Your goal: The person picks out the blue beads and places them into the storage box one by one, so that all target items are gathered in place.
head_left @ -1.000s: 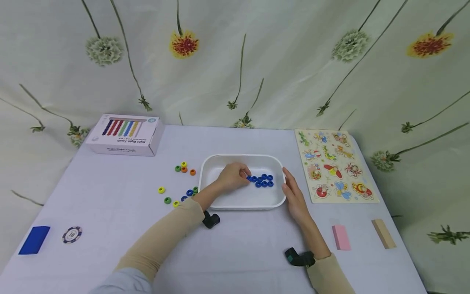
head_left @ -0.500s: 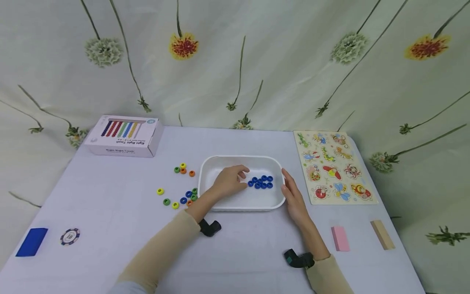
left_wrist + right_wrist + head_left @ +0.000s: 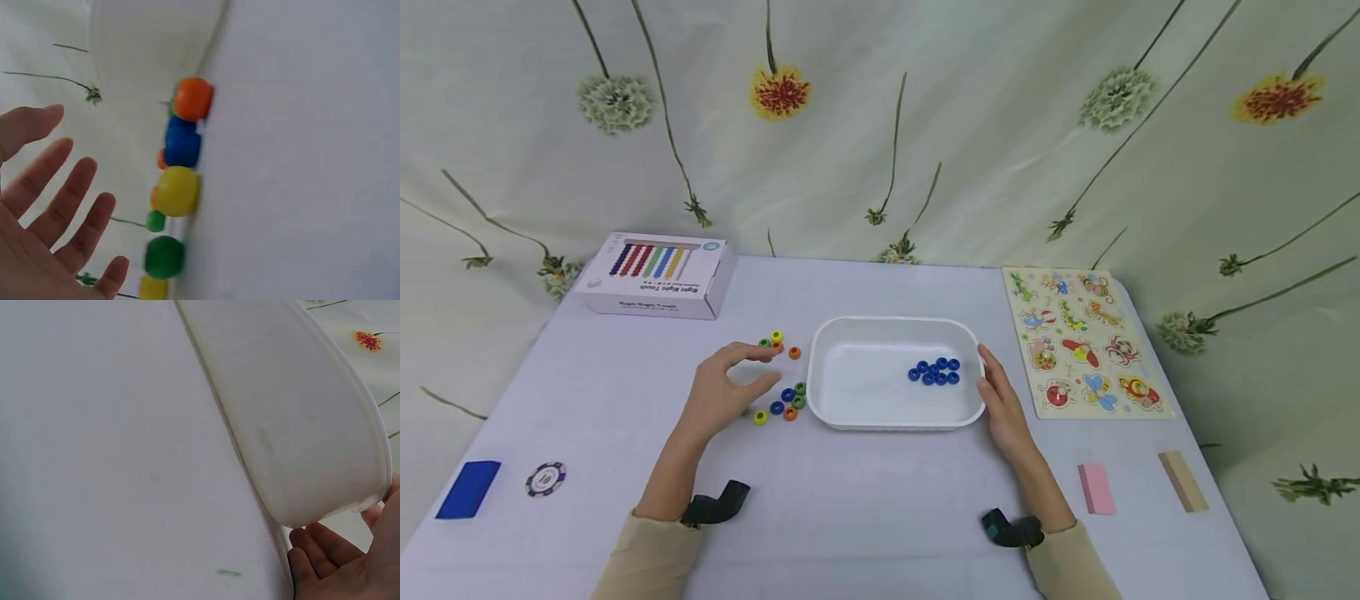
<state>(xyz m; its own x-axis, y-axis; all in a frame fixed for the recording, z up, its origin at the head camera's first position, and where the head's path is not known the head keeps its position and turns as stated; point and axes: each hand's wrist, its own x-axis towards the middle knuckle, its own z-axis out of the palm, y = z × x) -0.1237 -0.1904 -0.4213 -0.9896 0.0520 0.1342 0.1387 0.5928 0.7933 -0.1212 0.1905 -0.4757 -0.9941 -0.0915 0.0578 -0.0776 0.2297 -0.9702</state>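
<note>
My left hand (image 3: 718, 392) hovers over loose beads left of the tray, thumb and fingers spread with a gap between them. In the left wrist view its fingers (image 3: 78, 194) hold nothing, beside an orange bead (image 3: 192, 99), a yellow bead (image 3: 177, 190) and a green bead (image 3: 164, 257). Several blue beads (image 3: 942, 378) lie grouped in the right half of the white tray (image 3: 857, 417). At the tray's right end, my right hand (image 3: 1006, 412) holds the rim, with thumb and index fingertip on it; the right wrist view shows other fingers (image 3: 334, 544) low against the outer wall.
A white printed box (image 3: 651, 279) stands at the back left, and a picture puzzle board (image 3: 1078, 342) lies right. A blue card-like piece (image 3: 469, 489) and a poker chip (image 3: 546, 479) lie front left. A pink block (image 3: 1097, 488) and a wooden block (image 3: 1183, 481) lie front right.
My left hand has let go of a blue bead in the tray, then moved left out of it to above the loose beads. My right hand has stayed at the tray's end.
</note>
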